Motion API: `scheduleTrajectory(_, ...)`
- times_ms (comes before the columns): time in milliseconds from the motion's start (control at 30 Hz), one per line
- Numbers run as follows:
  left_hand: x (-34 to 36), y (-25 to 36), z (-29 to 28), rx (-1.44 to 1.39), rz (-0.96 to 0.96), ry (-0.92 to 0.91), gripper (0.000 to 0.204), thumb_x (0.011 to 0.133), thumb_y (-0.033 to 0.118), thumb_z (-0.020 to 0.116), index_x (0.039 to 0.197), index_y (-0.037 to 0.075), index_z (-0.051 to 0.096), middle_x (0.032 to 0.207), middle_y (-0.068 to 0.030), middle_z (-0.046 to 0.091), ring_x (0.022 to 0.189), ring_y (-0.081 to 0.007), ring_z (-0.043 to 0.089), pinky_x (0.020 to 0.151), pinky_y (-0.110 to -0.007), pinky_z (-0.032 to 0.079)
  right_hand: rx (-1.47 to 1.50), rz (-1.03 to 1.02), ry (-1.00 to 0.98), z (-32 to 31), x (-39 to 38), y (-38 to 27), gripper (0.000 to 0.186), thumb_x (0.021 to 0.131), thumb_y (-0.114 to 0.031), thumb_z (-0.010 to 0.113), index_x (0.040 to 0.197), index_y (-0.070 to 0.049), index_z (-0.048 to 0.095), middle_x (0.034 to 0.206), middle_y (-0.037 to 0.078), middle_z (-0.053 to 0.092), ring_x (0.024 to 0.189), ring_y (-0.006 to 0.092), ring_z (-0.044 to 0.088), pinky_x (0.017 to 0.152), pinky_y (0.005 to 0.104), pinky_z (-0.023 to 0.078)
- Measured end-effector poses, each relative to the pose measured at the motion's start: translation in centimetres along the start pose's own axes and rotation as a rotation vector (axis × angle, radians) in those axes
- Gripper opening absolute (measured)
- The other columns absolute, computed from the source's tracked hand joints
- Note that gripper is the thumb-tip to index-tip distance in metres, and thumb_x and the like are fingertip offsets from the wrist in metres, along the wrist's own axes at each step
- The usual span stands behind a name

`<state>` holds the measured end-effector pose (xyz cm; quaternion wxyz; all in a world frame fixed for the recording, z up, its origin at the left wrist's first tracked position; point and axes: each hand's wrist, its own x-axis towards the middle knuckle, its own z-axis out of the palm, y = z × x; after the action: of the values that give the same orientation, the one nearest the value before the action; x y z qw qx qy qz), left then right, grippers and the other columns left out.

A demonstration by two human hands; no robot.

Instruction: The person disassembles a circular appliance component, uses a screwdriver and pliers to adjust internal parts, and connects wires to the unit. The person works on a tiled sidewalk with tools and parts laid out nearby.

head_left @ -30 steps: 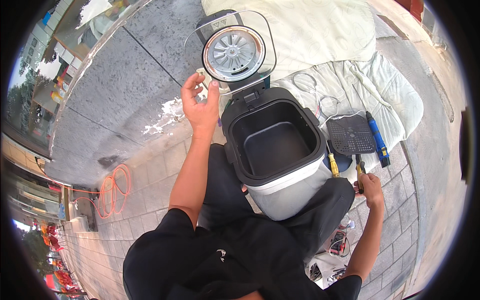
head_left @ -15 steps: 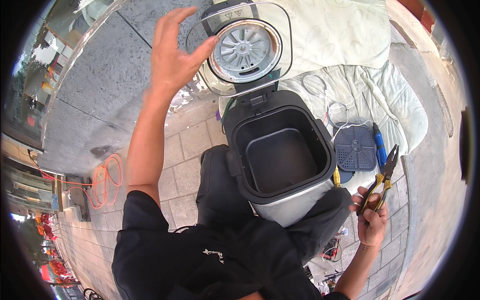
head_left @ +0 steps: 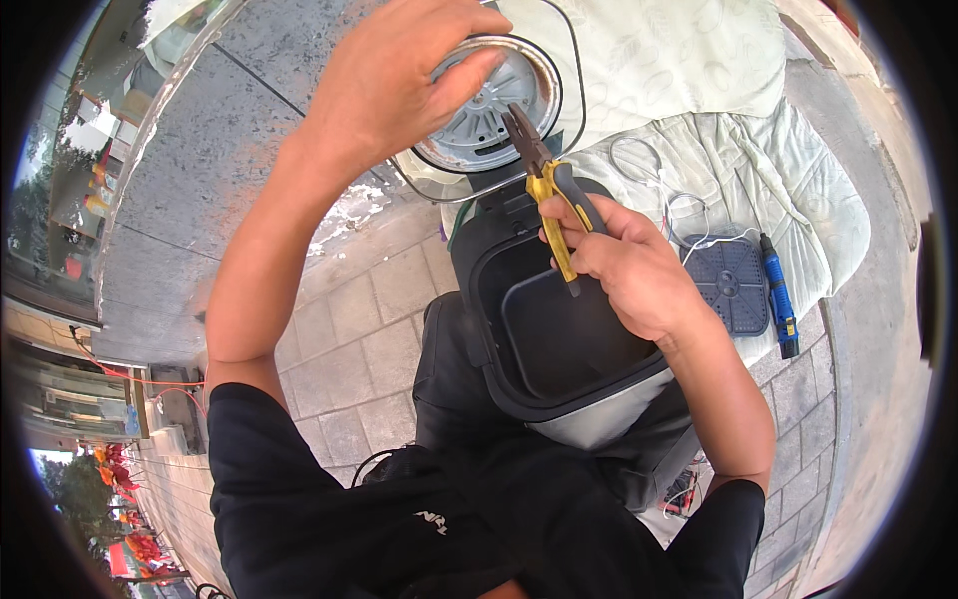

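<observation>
The right hand [head_left: 634, 270] has swung in from the right, bringing the yellow-and-black pliers [head_left: 544, 187] over the black pot [head_left: 599, 414]; the left hand [head_left: 399, 85] has moved further across the round metal plate [head_left: 474, 130]. The right fingers and thumb pinch the pliers' handles, tips over the plate. The left thumb and fingers are spread; whether they touch the plate cannot be told. A slotted tray [head_left: 733, 285] and blue-handled tool [head_left: 778, 295] lie by the quilt's [head_left: 679, 60] near edge.
</observation>
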<state>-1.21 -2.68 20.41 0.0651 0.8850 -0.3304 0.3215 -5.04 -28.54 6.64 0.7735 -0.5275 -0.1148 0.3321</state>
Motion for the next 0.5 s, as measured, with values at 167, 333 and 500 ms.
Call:
scheduleTrajectory(167, -9.6, 2.9, 4.8, -0.598, -0.644, 0.497, 0.032, 0.102, 0.006, 0.077, 0.132, 0.0, 0.067, 0.12, -0.009, 0.073, 0.114, -0.0154, 0.068, 0.09, -0.031, 0.056, 0.099, 0.098, -0.004, 0.6, 2.7, -1.8, 0.041, 0.091, -0.003, 0.061, 0.132, 0.003, 0.064, 0.119, 0.009, 0.063, 0.108, 0.0226, 0.064, 0.092, 0.0388, 0.056)
scheduleTrajectory(333, -13.2, 0.7, 8.0, -0.022, -0.723, 0.716, 0.072, 0.086, 0.018, 0.093, 0.144, -0.001, 0.054, 0.139, -0.0144, 0.058, 0.132, -0.0247, 0.057, 0.106, -0.041, 0.05, 0.111, 0.174, -0.047, -0.6, 4.3, -2.3, 0.043, 0.093, -0.002, 0.059, 0.136, 0.004, 0.06, 0.125, 0.011, 0.064, 0.118, 0.0281, 0.064, 0.098, 0.046, 0.059)
scheduleTrajectory(500, -13.2, 1.7, 10.9, 0.029, -0.733, 0.695, 0.087, 0.081, 0.018, 0.094, 0.15, 0.0, 0.045, 0.149, -0.0193, 0.047, 0.138, -0.0318, 0.047, 0.111, -0.044, 0.044, 0.171, 0.189, -0.107, -0.1, 4.9, -3.2, 0.051, 0.087, 0.006, 0.05, 0.138, 0.009, 0.058, 0.134, 0.026, 0.066, 0.127, 0.0407, 0.068, 0.102, 0.0578, 0.061)
